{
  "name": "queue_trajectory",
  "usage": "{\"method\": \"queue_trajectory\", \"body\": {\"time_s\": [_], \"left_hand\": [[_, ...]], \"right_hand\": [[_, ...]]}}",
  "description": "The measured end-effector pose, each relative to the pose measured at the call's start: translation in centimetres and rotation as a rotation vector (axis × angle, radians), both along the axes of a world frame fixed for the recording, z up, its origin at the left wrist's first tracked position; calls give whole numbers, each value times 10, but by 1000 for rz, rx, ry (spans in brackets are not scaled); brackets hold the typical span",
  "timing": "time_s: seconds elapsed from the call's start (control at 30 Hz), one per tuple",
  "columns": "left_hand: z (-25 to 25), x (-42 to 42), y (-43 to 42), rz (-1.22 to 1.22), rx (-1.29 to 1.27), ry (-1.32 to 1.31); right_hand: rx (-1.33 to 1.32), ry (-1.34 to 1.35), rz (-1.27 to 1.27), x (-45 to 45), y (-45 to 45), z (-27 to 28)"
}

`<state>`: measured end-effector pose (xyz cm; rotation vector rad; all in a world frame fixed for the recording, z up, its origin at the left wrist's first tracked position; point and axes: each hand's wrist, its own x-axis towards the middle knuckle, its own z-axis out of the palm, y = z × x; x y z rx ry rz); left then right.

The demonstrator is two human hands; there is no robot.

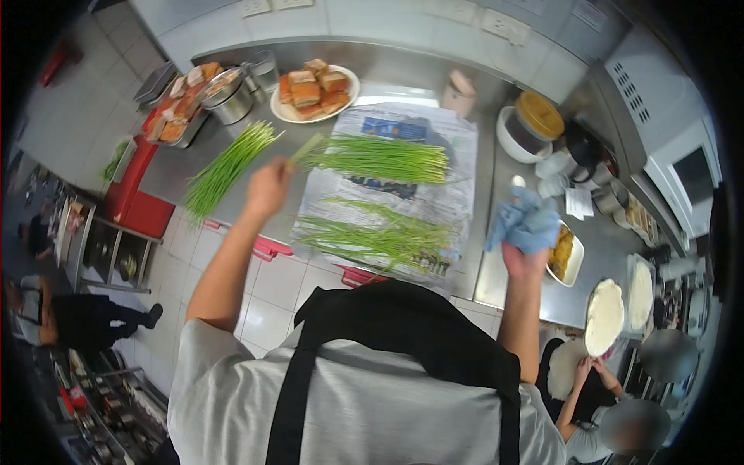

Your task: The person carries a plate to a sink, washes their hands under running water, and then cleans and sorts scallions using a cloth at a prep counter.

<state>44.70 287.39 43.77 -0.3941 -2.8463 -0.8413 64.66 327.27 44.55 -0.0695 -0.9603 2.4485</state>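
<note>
My left hand is closed at the left side of the newspaper, on a narrow, flat, pale-green blade-like thing; its exact kind is unclear. The tip of that thing reaches the leafy end of a neat bundle of garlic chives on the newspaper. Nearer my body, looser green stalks are spread out. Left of my hand, another chive bundle rests on the steel counter. Over at the right, my right hand is closed on a crumpled blue cloth, above the counter.
A white plate of browned meat blocks stands at the back, beside a glass and a metal pot. A white dish with yellow food sits behind the cloth. At lower right, a person holds a round dough sheet.
</note>
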Motion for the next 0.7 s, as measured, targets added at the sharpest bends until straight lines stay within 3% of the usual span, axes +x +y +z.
{"method": "queue_trajectory", "body": {"time_s": [0.03,0.1,0.27,0.37,0.47,0.63,0.7], "left_hand": [[-8,-22,-27,85,-67,40],[-20,-58,-67,213,-168,90],[-23,-141,-108,274,-349,0],[-49,-194,-123,310,-487,6],[-62,-210,-122,317,-509,-260],[-80,-200,-127,328,-640,-357],[-74,-196,-127,316,-556,-464]], "right_hand": [[-156,2,171,9,-5,14],[-151,47,215,17,-5,6],[-229,-98,99,27,-21,-3],[-239,-187,47,29,-37,1],[-192,-192,82,32,-41,3],[-209,-282,-120,45,-50,8],[-171,-220,-60,52,-46,5]]}}
